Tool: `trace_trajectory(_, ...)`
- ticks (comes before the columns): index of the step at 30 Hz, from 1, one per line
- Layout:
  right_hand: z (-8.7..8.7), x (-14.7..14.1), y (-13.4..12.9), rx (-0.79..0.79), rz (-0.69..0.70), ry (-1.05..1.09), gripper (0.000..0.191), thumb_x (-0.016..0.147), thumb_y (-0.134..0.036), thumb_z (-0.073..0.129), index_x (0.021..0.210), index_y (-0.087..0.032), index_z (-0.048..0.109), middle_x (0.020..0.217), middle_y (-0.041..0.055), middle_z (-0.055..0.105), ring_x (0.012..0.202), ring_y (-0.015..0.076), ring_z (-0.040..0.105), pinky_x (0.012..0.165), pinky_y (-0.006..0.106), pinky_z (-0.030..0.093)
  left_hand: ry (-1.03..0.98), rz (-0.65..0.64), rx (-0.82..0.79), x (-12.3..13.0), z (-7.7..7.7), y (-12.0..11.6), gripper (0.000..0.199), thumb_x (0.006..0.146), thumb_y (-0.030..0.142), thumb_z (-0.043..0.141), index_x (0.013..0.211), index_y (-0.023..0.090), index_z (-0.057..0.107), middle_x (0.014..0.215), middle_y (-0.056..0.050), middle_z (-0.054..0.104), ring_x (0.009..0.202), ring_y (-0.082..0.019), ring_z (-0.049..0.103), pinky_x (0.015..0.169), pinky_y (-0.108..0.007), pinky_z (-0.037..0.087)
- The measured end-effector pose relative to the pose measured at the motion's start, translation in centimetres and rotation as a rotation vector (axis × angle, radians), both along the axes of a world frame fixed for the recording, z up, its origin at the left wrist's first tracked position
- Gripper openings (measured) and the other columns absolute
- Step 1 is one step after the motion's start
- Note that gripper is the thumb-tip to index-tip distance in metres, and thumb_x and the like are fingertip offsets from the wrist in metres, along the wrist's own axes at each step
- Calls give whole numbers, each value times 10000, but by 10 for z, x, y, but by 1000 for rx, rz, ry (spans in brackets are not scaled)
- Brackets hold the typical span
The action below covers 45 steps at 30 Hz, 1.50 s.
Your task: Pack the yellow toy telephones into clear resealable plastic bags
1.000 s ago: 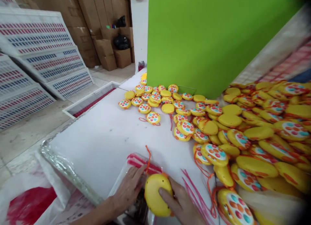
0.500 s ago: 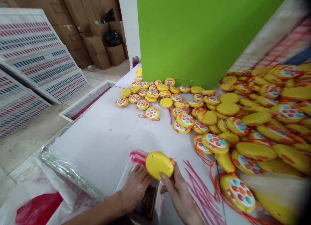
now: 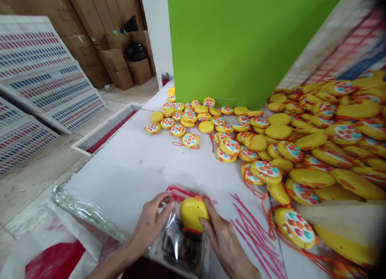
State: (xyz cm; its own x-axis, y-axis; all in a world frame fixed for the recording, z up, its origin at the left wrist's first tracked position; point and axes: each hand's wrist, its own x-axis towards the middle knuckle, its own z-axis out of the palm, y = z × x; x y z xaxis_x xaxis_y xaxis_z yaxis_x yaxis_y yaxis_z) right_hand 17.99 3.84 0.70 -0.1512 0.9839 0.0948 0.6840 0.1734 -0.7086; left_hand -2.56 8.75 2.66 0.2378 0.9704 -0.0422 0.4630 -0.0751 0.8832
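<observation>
Bottom centre, my right hand point(image 3: 223, 234) grips the yellow toy point(image 3: 192, 213) over clear plastic point(image 3: 177, 245); can't tell if my left hand point(image 3: 150, 219) pinches anything. Positioning step, I reckon; next needs steadiness.

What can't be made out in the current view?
Head view:
Far face of the yellow toy in the right hand: turned away from the camera.
Dark item: glare on the clear plastic over it.
Left hand: blur leaves its grip unclear.
Toy pile: cut off by the right edge.
</observation>
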Motion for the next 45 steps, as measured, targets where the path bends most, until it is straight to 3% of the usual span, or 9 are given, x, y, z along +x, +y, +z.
trace_trajectory(3, 3, -4, 0, 40, 17, -26, 442, 929, -243, 333, 1366, -172, 323, 1112, 132, 643, 945, 203, 648, 745, 286, 531, -166, 11, -295, 2, -10, 6, 204, 829, 323, 504, 857, 147, 602, 786, -39, 649, 753, -175, 601, 655, -248, 458)
trace_trajectory(6, 11, -6, 0, 54, 41, -126, 384, 931, -211, 309, 1297, -186, 423, 1034, 113, 666, 844, 190, 666, 711, 278, 523, -210, 14, -285, 9, -16, 5, 233, 819, 329, 497, 714, 139, 584, 676, -19, 616, 667, -154, 573, 604, -227, 425)
trace_trajectory(9, 20, -7, -2, -40, 155, -276, 286, 926, -198, 341, 992, -213, 618, 808, 44, 674, 685, 155, 651, 632, 228, 491, -252, 14, -274, 13, -14, -2, 241, 834, 343, 480, 734, 143, 569, 709, -26, 637, 688, -153, 589, 659, -239, 441)
trace_trajectory(12, 23, -12, -4, -52, 219, -418, 252, 880, -180, 461, 685, -200, 619, 702, 14, 630, 650, 139, 621, 580, 197, 438, -364, 28, -352, 13, -9, -9, 275, 829, 407, 490, 752, 148, 544, 707, -37, 644, 664, -168, 610, 643, -267, 474)
trace_trajectory(19, 32, -45, 9, 129, 67, -310, 151, 880, -159, 463, 889, -212, 604, 851, 25, 630, 768, 151, 603, 660, 227, 429, -437, -32, -406, 8, -7, -11, 258, 808, 388, 517, 789, 139, 578, 709, -14, 603, 691, -152, 559, 644, -250, 449)
trace_trajectory(31, 28, -65, 35, 128, 68, -412, 156, 838, -109, 476, 753, -178, 587, 722, 29, 629, 660, 157, 599, 584, 245, 401, -96, -81, -218, 10, 3, -6, 241, 810, 223, 419, 657, 144, 588, 600, 6, 553, 590, -133, 479, 561, -219, 351)
trace_trajectory(37, 9, 0, 17, 10, -346, -137, 226, 846, -304, 419, 832, -179, 607, 735, 38, 667, 599, 146, 612, 587, 233, 455, -197, -89, -323, 1, -7, -2, 264, 844, 351, 445, 799, 159, 621, 758, -56, 662, 723, -188, 620, 659, -251, 474)
trace_trajectory(42, -5, 108, -41, -254, -832, -337, 349, 693, -490, 458, 766, -194, 628, 632, 82, 674, 615, 266, 642, 544, 325, 475, -265, -80, -387, -5, -17, 3, 256, 842, 384, 466, 826, 160, 589, 763, -54, 671, 742, -193, 645, 680, -268, 501)
trace_trajectory(45, -3, 144, -79, -470, -907, -494, 315, 697, -492, 455, 774, -239, 625, 720, 89, 695, 654, 297, 649, 531, 351, 466, -297, -67, -442, -7, -22, 6, 258, 836, 393, 480, 839, 153, 575, 777, -56, 672, 759, -196, 649, 696, -281, 505)
